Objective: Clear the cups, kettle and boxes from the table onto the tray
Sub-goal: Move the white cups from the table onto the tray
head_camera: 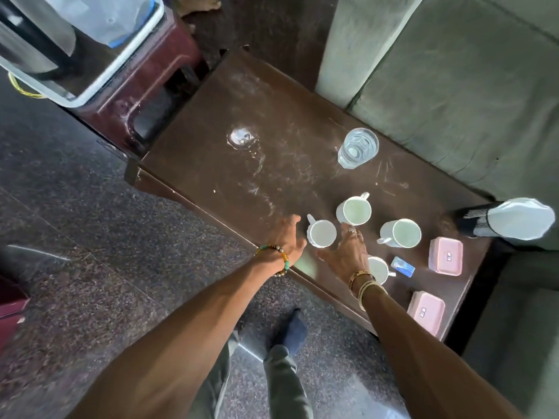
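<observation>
Several white cups stand on the brown table (242,164). My left hand (286,237) hovers with spread fingers just left of the nearest cup (322,233). To that cup's right is my right hand (348,252), fingers apart, its fingertips close to a second cup (354,210). A third cup (400,233) stands further right, and a fourth cup (379,269) is partly hidden behind my right wrist. Two pink boxes (446,256) (426,311) lie near the table's right end, with a small blue box (403,266) between them and the cups. Neither hand holds anything.
A glass of water (358,148) stands at the table's far side. A dark bottle-like thing with a white top (511,219) lies at the right end. A grey sofa (453,86) borders the table behind. A clear-lidded container (90,40) sits on a maroon stool at upper left.
</observation>
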